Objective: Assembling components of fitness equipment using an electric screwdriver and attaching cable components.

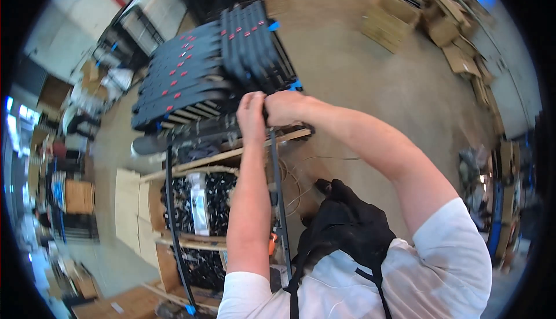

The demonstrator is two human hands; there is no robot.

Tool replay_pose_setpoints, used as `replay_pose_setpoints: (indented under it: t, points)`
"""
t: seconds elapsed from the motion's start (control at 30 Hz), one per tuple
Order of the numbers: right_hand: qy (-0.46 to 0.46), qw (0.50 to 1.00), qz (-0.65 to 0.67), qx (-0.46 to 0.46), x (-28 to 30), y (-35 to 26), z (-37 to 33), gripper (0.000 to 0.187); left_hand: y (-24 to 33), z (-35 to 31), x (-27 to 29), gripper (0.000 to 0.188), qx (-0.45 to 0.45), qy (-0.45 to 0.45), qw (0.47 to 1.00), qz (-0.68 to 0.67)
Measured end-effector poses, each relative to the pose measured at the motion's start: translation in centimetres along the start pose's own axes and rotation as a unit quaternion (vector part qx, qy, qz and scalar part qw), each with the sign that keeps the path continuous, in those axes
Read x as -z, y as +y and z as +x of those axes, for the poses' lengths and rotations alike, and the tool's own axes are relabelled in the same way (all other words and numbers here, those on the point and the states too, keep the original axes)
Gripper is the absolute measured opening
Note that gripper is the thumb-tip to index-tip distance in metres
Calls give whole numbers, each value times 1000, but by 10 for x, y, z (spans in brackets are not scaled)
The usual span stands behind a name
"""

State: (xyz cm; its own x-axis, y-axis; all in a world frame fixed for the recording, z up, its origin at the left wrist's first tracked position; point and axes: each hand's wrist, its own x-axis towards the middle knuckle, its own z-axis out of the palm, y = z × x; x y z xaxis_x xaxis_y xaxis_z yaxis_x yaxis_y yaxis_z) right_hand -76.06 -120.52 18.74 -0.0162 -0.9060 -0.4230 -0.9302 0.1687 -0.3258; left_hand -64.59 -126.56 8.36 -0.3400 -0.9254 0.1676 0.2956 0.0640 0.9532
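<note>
My left hand [251,116] and my right hand [284,108] are close together, both with fingers curled closed. A little of something dark shows between them, but my fingers hide what it is. Just below them lies the far end of a long black metal bar [278,191], part of a frame whose other black bar [176,220] runs on the left. Beyond my hands, stacked black slatted panels [185,70] with small red marks stand beside a second stack of black panels [249,41]. A dark roll [191,136] lies in front of the stacks.
Under the frame, wooden-sided bins hold many small black parts [220,203]. A cable [295,180] loops on the floor to the right. An open cardboard box [391,20] stands far right, with flattened cartons [463,58] along the wall.
</note>
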Motion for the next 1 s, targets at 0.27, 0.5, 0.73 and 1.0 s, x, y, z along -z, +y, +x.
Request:
replay_pose_setpoints:
  t: [0.27,0.5,0.73,1.0]
  points:
    - [-59,998,-12,7,5,-5,23,25,-7,2,11,22,5,32,999,-35]
    - [-22,988,-37,146,3,34,37,28,-8,-10,-7,22,-8,84,996,23]
    - [-73,972,-42,219,11,51,60,29,-8,-8,-16,19,12,132,991,20]
    - [-149,962,-62,220,19,45,73,24,-13,-12,-17,19,18,190,982,8]
